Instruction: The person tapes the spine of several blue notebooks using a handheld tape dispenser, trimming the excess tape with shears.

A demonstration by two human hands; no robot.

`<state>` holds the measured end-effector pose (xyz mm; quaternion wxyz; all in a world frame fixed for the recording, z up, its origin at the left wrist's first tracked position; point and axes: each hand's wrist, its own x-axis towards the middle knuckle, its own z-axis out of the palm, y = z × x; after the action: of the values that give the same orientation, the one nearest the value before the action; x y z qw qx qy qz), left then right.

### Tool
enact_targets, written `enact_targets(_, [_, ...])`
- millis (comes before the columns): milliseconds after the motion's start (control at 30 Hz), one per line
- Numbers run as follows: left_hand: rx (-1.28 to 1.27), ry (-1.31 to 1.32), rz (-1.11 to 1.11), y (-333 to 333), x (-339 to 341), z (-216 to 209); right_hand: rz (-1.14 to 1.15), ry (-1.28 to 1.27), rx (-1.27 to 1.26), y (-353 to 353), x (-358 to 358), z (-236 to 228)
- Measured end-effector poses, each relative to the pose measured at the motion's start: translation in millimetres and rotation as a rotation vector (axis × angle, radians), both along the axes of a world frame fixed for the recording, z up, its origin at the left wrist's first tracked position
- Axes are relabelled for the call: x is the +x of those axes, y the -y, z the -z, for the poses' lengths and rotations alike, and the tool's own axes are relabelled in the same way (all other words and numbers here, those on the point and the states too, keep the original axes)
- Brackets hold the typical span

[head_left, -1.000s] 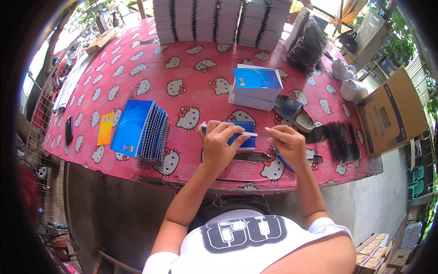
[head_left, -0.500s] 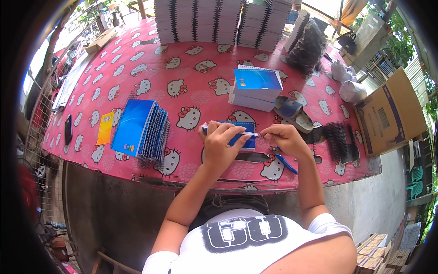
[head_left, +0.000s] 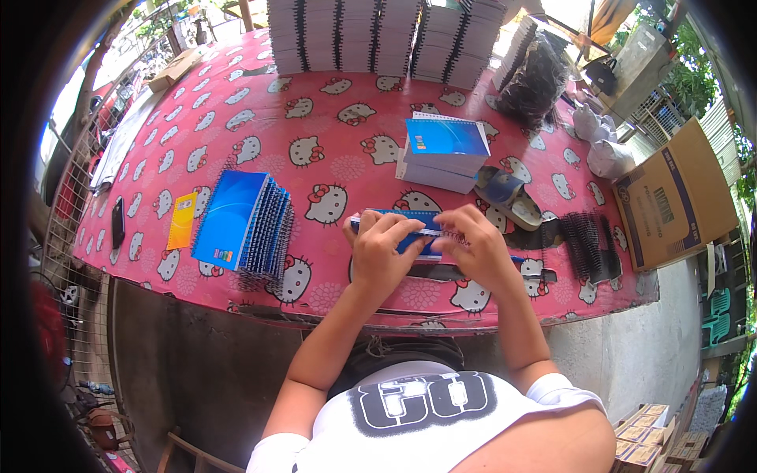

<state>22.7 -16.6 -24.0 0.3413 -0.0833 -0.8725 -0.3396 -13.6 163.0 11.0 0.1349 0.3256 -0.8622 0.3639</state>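
My left hand (head_left: 382,248) grips a thin blue notebook (head_left: 430,251) above the table's near edge, its thumb and fingers closed over the bound edge. At the right end of that edge, a dark spiral coil (head_left: 456,237) sticks out. My right hand (head_left: 482,246) has its thumb and curled fingers around this coil. Behind and below the fingers lies more blue cover, partly hidden. Beside my right wrist shows a bit of a blue-handled tool (head_left: 516,258), mostly covered by the hand.
Left of my hands stands a stack of coil-bound blue notebooks (head_left: 229,221), beside a yellow notebook (head_left: 182,221) and a phone (head_left: 118,223). Beyond are unbound notebooks (head_left: 445,158), a slipper (head_left: 509,197) and tall book stacks (head_left: 347,35). Loose black coils (head_left: 582,244) and a carton (head_left: 674,197) lie right.
My right hand has shifted left, closer to the notebook, and its fingers have moved along the coil. The blue-handled tool is now mostly hidden. My left hand has hardly moved.
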Motion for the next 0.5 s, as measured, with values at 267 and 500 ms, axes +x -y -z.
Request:
enact_targets(267, [0.004, 0.008, 0.0, -0.1, 1.5, 1.3, 0.047, -0.029, 0.012, 10.3, 5.9, -3.5])
enact_targets(500, [0.012, -0.006, 0.001, 0.1, 3.8, -0.9, 0.023, -0.062, -0.044, 14.7, 6.0, -5.6])
